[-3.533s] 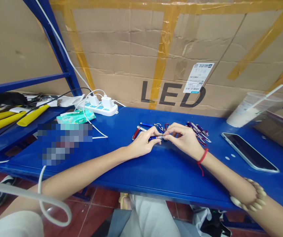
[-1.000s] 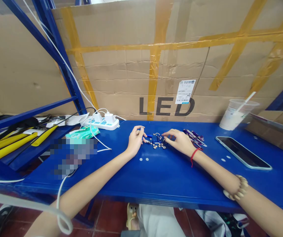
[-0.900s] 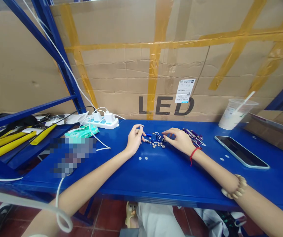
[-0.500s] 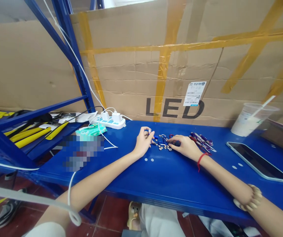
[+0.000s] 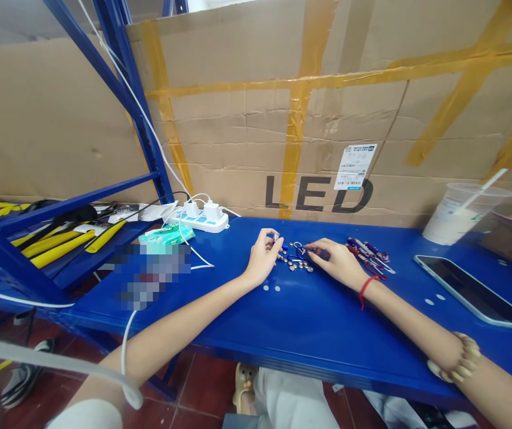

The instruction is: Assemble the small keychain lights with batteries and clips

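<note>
My left hand point(image 5: 262, 260) is closed in a pinch around a small shiny pinkish-metal cylinder point(image 5: 276, 236), held just above the blue table. My right hand point(image 5: 337, 261) faces it, thumb and fingertips drawn together over a small dark piece that they mostly hide. Between the hands lie blue metal pieces with a clip-like loop point(image 5: 298, 258) and several small round silvery discs point(image 5: 301, 267). Beyond my right wrist is a pile of slim purple and red metal pieces point(image 5: 369, 256), some with clip shapes.
A phone point(image 5: 477, 292) and a plastic cup with a straw point(image 5: 450, 214) stand at the right. To the left are a white power strip point(image 5: 208, 221), a green packet point(image 5: 166, 237) and loose cables. Small pale discs point(image 5: 272, 288) lie near my left wrist. Cardboard point(image 5: 233, 131) walls the back.
My right hand has shifted slightly up, its fingertips now off the discs. My left hand keeps the cylinder, nearly still. The view has moved a little.
</note>
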The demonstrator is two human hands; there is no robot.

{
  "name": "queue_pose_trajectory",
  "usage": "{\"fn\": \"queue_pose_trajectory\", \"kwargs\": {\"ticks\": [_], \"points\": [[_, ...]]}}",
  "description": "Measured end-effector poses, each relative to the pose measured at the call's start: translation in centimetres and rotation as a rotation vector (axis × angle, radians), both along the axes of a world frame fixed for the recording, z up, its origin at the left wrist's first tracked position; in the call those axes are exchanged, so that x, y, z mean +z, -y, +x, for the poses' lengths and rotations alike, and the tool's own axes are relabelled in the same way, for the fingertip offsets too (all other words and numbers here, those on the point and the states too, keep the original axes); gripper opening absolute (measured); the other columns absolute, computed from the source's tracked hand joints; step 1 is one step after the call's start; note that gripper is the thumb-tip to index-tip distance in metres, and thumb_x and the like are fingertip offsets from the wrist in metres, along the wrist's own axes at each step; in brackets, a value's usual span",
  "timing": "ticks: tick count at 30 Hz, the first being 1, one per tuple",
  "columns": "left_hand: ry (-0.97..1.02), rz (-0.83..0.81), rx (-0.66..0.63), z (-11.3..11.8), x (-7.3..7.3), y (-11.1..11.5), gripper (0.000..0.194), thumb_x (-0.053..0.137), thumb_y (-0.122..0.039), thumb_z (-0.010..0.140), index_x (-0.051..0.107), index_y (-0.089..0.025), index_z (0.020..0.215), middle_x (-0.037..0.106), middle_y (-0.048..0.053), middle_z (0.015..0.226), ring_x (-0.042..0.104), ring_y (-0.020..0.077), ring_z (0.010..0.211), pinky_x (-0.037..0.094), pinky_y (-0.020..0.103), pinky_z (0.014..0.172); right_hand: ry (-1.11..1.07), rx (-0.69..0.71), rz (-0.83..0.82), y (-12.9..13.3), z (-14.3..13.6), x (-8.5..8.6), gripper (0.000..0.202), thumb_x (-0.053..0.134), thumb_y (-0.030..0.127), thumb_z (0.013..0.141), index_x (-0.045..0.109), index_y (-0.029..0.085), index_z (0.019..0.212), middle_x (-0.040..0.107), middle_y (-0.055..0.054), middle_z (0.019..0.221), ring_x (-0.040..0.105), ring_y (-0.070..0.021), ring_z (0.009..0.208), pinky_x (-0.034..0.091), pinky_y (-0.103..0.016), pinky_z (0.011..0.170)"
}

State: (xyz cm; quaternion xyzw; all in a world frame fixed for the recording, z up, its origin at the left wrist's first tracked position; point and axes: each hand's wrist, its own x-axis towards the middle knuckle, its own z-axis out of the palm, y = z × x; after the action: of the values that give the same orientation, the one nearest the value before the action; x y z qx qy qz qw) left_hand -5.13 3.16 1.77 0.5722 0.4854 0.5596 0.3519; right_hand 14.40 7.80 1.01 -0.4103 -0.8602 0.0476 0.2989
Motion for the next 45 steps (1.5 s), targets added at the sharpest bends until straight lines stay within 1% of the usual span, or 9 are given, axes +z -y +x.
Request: {"fn": "queue_pose_trajectory", "kwargs": {"ticks": [6,10,18,23,27,32,37,42,45], "points": [[-0.032,0.01,-0.007,0.2,0.3,0.3,0.017,0.049,-0.03,0.083,0.052,-0.019,0.095,0.055,-0.002,0.067,0.056,0.0088,0.061,0.04,0.015,0.048,-0.072,-0.005,0.012,-0.1,0.0,0.0,0.028,0.041,0.03,0.089,0.063,0.021,0.103,0.063,-0.007,0.1,0.062,-0.0173,0.08,0.05,-0.029,0.068],[-0.072,0.05,0.013,-0.1,0.2,0.2,0.021,0.047,-0.031,0.084,0.053,-0.019,0.101,0.056,-0.001,0.067,0.056,0.009,0.062,0.04,0.015,0.05,-0.12,-0.01,0.012,0.0,0.0,0.3,0.03,0.038,0.031,0.09,0.063,0.02,0.1,0.064,-0.007,0.097,0.062,-0.0179,0.082,0.049,-0.031,0.074],[-0.064,0.073,-0.044,0.2,0.0,0.2,0.024,0.047,-0.033,0.084,0.056,-0.017,0.101,0.057,-0.001,0.066,0.053,0.0084,0.058,0.041,0.017,0.053,-0.161,0.0,0.019,0.5,-0.1,0.9,0.026,0.045,0.035,0.087,0.066,0.021,0.094,0.069,-0.005,0.095,0.064,-0.0186,0.084,0.051,-0.029,0.07],[-0.076,0.088,-0.06,0.3,-0.1,0.2,0.023,0.048,-0.034,0.084,0.057,-0.016,0.096,0.058,-0.001,0.065,0.053,0.009,0.06,0.042,0.019,0.058,-0.135,-0.008,0.005,0.6,0.0,0.8,0.026,0.051,0.04,0.084,0.069,0.023,0.092,0.071,-0.003,0.091,0.064,-0.0176,0.073,0.051,-0.029,0.066],[-0.036,0.08,-0.075,0.4,-0.2,0.2,0.023,0.05,-0.034,0.083,0.056,-0.016,0.095,0.055,-0.002,0.062,0.048,0.0072,0.052,0.039,0.018,0.051,-0.107,-0.025,-0.003,0.7,0.0,0.7,0.026,0.054,0.043,0.082,0.07,0.023,0.085,0.072,-0.002,0.085,0.063,-0.016,0.065,0.05,-0.027,0.063],[-0.05,0.068,-0.092,0.3,-0.1,0.3,0.025,0.048,-0.037,0.083,0.055,-0.017,0.098,0.055,-0.002,0.063,0.046,0.0061,0.048,0.039,0.018,0.049,-0.117,-0.005,0.054,0.7,-0.1,0.9,0.027,0.052,0.042,0.084,0.07,0.021,0.083,0.069,-0.003,0.088,0.061,-0.0134,0.065,0.048,-0.024,0.059],[-0.053,0.08,-0.114,0.2,0.0,0.5,0.028,0.047,-0.04,0.084,0.055,-0.019,0.101,0.056,-0.003,0.065,0.044,0.0054,0.045,0.039,0.018,0.049,-0.086,-0.06,0.086,1.0,-0.1,1.2,0.029,0.051,0.044,0.084,0.069,0.022,0.081,0.069,-0.003,0.082,0.06,-0.013,0.06,0.045,-0.024,0.055],[-0.081,0.133,-0.086,0.3,0.0,0.6,0.026,0.047,-0.038,0.084,0.057,-0.02,0.101,0.056,-0.003,0.062,0.054,0.0096,0.059,0.043,0.021,0.064,-0.104,-0.113,0.087,0.8,0.0,1.2,0.03,0.05,0.046,0.083,0.067,0.021,0.078,0.07,-0.003,0.079,0.063,-0.0148,0.06,0.045,-0.025,0.054],[-0.135,0.175,-0.061,0.3,0.0,0.6,0.024,0.046,-0.037,0.085,0.058,-0.02,0.098,0.055,-0.003,0.062,0.056,0.0113,0.065,0.044,0.023,0.071,-0.201,-0.111,0.032,0.6,0.0,1.2,0.033,0.052,0.049,0.081,0.066,0.02,0.078,0.07,-0.005,0.074,0.063,-0.0162,0.058,0.048,-0.027,0.056]]}}
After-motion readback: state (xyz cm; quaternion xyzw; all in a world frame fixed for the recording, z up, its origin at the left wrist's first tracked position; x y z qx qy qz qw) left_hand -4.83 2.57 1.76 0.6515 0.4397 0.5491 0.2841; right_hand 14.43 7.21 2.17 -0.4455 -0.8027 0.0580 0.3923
